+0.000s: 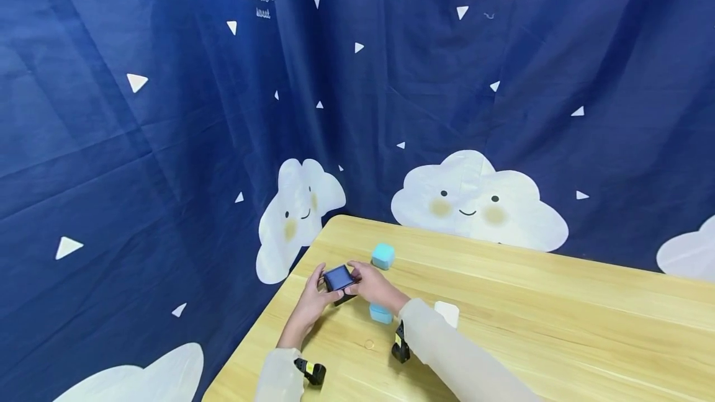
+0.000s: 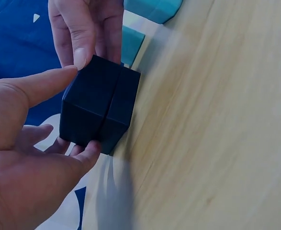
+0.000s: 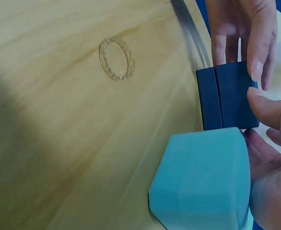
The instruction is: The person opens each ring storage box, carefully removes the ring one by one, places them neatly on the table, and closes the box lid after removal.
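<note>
A small dark blue box point(image 1: 339, 278), probably a jewelry box, is held between both hands near the table's left edge. A seam runs round its sides, and its lid point(image 2: 95, 84) looks closed. My left hand point(image 1: 314, 300) grips it from the left, with the thumb at the top edge and fingers lower on the side. From the opposite side my right hand point(image 1: 373, 284) pinches it, thumb on the lid's edge. In the right wrist view, the box point(image 3: 236, 96) shows beyond a turquoise box point(image 3: 200, 177), which hides part of the right hand's surroundings.
A thin gold openwork ring-shaped band point(image 3: 117, 58) lies on the wooden table point(image 1: 536, 303). Two turquoise boxes stand by the right hand, one farther back point(image 1: 383, 255). A white box point(image 1: 447, 313) sits beside the right forearm. A blue cloud-print curtain point(image 1: 447, 79) hangs behind the table.
</note>
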`<state>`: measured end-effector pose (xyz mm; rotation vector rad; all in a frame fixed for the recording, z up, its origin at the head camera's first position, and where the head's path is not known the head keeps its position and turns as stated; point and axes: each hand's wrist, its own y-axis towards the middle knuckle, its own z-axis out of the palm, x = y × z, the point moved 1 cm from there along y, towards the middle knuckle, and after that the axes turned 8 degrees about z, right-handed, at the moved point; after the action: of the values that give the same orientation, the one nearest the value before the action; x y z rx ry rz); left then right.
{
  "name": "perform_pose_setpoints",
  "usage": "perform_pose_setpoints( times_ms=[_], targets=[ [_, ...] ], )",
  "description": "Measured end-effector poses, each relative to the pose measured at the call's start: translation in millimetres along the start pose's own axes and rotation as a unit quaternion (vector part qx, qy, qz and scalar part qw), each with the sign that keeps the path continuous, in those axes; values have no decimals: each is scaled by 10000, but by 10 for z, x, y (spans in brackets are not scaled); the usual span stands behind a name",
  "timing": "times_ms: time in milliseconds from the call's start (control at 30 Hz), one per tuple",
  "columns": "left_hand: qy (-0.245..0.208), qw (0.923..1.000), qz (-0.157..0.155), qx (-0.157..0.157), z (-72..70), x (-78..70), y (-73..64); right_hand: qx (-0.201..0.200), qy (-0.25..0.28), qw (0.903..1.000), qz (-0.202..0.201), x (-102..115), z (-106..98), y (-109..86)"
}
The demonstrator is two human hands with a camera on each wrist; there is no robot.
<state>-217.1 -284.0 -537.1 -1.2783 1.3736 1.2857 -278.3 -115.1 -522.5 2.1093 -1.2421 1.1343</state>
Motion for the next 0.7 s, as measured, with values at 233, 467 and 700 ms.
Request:
perform_pose_setpoints(
  times_ms=[233, 467, 700],
  targets=[
    [-8, 9999, 113, 120, 18, 104, 95, 119, 153, 9998, 47, -45, -49, 25],
    [78, 9998, -33, 186, 40, 114, 138, 363, 437, 9981, 259, -114, -122, 73],
    [197, 9993, -45, 299, 41, 142, 187, 518, 521, 9970, 256, -129, -201, 69]
  ],
)
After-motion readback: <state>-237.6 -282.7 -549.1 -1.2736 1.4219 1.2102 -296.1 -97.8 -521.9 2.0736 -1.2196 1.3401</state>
